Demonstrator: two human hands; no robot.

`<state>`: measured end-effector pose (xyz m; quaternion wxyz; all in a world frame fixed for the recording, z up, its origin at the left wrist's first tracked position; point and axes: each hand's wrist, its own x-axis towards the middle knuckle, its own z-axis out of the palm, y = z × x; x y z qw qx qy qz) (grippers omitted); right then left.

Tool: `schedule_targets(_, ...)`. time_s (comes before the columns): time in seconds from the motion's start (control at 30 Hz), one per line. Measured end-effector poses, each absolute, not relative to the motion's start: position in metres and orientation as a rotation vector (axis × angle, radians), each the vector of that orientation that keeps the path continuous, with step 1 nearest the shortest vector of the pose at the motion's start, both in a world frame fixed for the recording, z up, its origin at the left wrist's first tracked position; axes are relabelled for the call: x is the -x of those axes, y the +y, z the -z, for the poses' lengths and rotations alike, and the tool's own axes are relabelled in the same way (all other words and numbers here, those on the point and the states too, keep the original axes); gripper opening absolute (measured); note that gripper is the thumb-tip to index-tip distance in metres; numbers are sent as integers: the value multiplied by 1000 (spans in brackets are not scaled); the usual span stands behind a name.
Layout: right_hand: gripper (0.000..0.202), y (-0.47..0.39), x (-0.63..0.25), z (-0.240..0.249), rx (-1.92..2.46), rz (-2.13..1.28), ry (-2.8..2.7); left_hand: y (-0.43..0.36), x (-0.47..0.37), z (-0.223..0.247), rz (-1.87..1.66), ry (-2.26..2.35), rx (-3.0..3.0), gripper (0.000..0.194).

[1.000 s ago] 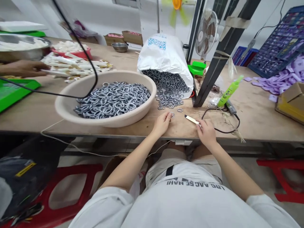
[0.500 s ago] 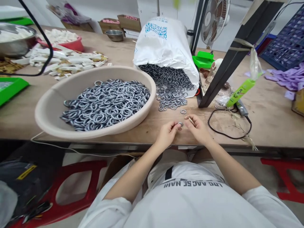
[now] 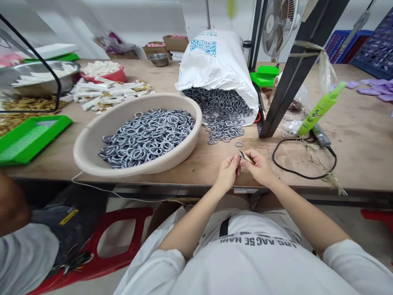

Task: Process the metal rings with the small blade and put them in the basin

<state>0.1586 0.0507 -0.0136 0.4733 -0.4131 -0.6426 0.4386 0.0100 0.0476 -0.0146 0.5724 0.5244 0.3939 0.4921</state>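
In the head view my two hands meet just over the front part of the table. My left hand (image 3: 227, 171) is closed, its thumb and fingers pinching a grey ring that they now mostly cover. My right hand (image 3: 260, 169) grips a small trimming blade (image 3: 246, 157) with a pale body and a dark pointed tip, which reaches the left fingertips. One loose grey ring (image 3: 239, 144) lies just beyond the hands. Behind it, more rings (image 3: 224, 130) spill from a white sack (image 3: 215, 61). To the left, a beige basin (image 3: 84, 153) holds a heap of grey rings.
A dark metal post (image 3: 284, 88) rises right of the sack. A black cable (image 3: 276, 164) loops beside a green packet (image 3: 321, 108). At the left are a green tray (image 3: 58, 123) and white pieces (image 3: 101, 96). A person's arm (image 3: 12, 205) shows at the left edge.
My hands have come together, and the blade's tip now meets the left fingertips. The view has swung left, bringing another person's arm into sight.
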Motion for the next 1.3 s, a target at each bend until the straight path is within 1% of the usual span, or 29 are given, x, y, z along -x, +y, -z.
schedule_targets(0.07, 31, 55, -159, 16, 1010, -1106, -1488, 48, -13, 16, -1133, 904, -1159, 49)
schedule_targets(0.17, 34, 54, -162, 19, 1055, -1027, -1467, 51, -14, 21, -1153, 925, -1090, 47)
schedule_targets(0.37, 29, 36, -164, 15, 1172, -616, -1909, 55, -12, 27, -1200, 990, -1036, 48)
schedule_targets(0.47, 28, 35, -161, 12, 1155, -521, -2015, 54, -13, 26, -1218, 991, -1009, 49)
schedule_targets(0.63, 31, 37, -159, 10, 1200, -482, -2049, 52, -14, 25, -1207, 1008, -1021, 51)
schedule_targets(0.73, 35, 34, -156, 13, 1237, -513, -2019, 54, -13, 26, -1193, 976, -998, 50)
schedule_targets(0.9, 40, 40, -153, 21, 1338, -650, -1822, 57, -11, 27, -1167, 926, -938, 49)
schedule_targets(1.03, 47, 73, -169, 16, 1513, -570, -1586, 52, -3, 25, -1063, 819, -1018, 50)
schedule_targets(1.13, 41, 101, -174, 7, 1662, -392, -1836, 49, 4, 22, -1078, 813, -958, 45)
schedule_targets(1.23, 34, 120, -167, 4, 1718, -226, -2088, 49, 10, 21, -1095, 829, -864, 38)
schedule_targets(1.3, 31, 129, -162, 5, 1738, -159, -2146, 52, 14, 20, -1122, 825, -814, 40)
